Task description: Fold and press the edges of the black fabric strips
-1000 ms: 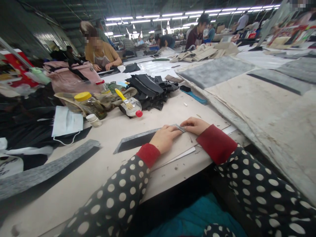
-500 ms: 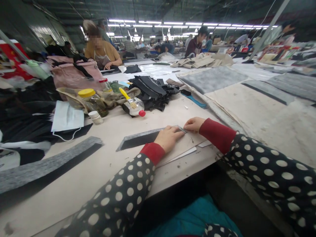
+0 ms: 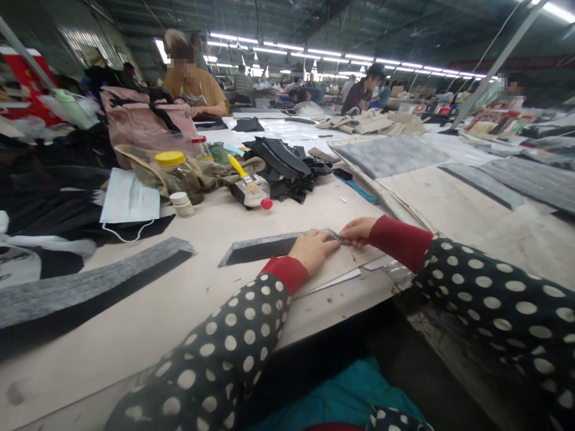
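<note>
A black fabric strip with a grey upper band (image 3: 265, 248) lies on the pale table in front of me. My left hand (image 3: 313, 251) rests over its right part with fingers stretched out, pressing it down and hiding some of it. At the strip's right end, my right hand (image 3: 357, 232) has thumb and fingers pinched together on the narrow edge. A slim light-edged line shows there, too small to make out clearly. A longer black and grey strip (image 3: 103, 278) lies to the left, apart from both hands.
Beyond my hands lie a paintbrush (image 3: 245, 175) on a red-capped bottle (image 3: 266, 203), a pile of black pieces (image 3: 283, 164), a yellow-lidded jar (image 3: 179, 176), a small white bottle (image 3: 182, 205) and a face mask (image 3: 130, 196). A co-worker (image 3: 195, 90) stands across the table.
The camera view has shifted slightly, so the scene sits a little further right. My right hand's fingers have curled in closer at the strip's end; my left hand still lies on the strip.
</note>
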